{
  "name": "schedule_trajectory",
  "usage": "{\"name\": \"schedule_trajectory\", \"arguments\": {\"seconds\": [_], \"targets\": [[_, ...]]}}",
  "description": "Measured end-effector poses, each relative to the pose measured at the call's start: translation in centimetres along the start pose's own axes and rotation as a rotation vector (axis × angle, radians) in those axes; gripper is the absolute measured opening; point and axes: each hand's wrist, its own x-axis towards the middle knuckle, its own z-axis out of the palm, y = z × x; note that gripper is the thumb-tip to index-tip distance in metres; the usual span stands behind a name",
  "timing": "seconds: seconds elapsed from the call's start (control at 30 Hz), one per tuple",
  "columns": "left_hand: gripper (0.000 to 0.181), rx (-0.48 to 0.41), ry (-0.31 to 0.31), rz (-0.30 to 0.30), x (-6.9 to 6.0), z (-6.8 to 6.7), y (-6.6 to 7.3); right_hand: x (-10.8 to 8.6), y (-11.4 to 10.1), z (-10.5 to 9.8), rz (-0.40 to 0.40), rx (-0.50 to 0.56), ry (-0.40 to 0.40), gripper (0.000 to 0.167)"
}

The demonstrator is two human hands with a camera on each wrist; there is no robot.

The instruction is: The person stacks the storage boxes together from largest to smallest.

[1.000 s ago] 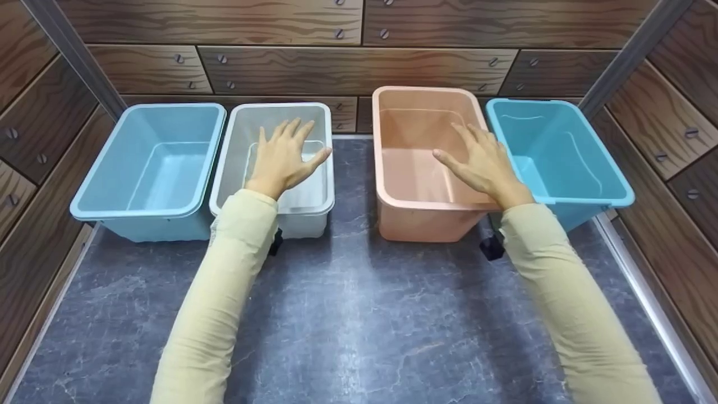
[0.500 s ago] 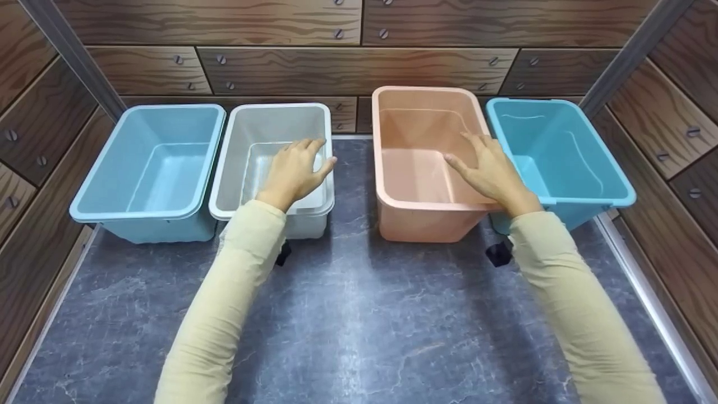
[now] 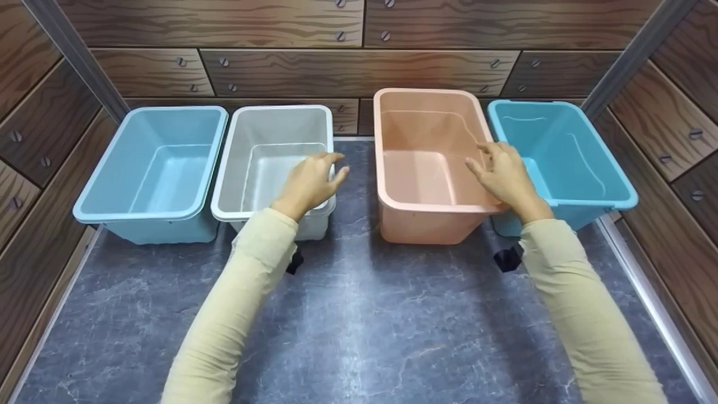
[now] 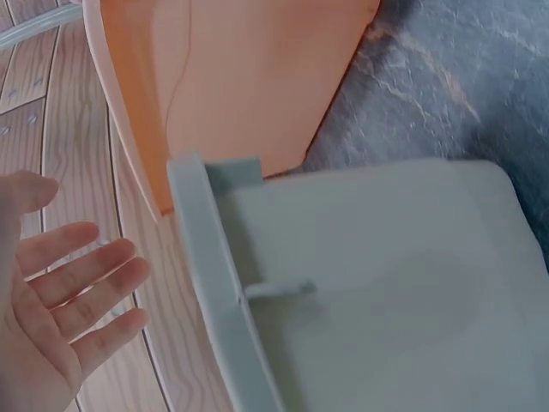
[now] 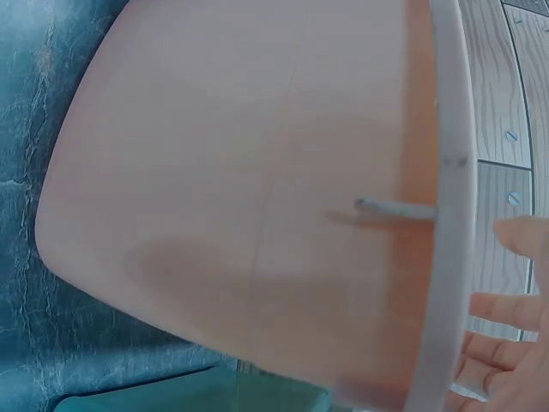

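Observation:
Above the front right part of the grey bin [image 3: 235, 215] hangs my left hand [image 3: 310, 182], fingers spread and slightly bent, holding nothing. In the left wrist view that hand [image 4: 60, 309] is apart from the bin's rim [image 4: 225, 292]. My right hand [image 3: 505, 175] is over the right side of the orange bin [image 3: 432, 224], beside the teal bin [image 3: 589, 203], with relaxed fingers and nothing in them. The right wrist view has the fingers [image 5: 506, 352] beside the orange bin's rim [image 5: 453, 172]; whether they touch it I cannot tell.
A light blue bin [image 3: 162, 229] stands at the far left, close beside the grey one. Wood-patterned walls [image 3: 359, 70] enclose the back and sides of the dark marbled table [image 3: 359, 314]. A gap separates the grey and orange bins.
Both hands have moved rightward and nearer to the body, and their fingers are less spread. The bins have stayed in place.

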Motion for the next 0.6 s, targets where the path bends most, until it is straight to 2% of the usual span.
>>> {"name": "schedule_trajectory", "arguments": {"seconds": [0.27, 0.47, 0.6], "targets": [[0.038, -0.044, -0.027, 0.034, -0.2, 0.8, 0.8, -0.2, 0.9, 0.2, -0.025, 0.016, 0.120, 0.041], [0.036, -0.071, -0.033, 0.059, -0.2, 1.6, 1.4, -0.6, 1.2, 0.1, 0.034, 0.025, 0.181, 0.039], [0.035, -0.087, -0.022, 0.084, -0.2, 2.2, 1.6, -0.8, 1.4, 0.2, 0.065, 0.027, 0.189, 0.039]]}}
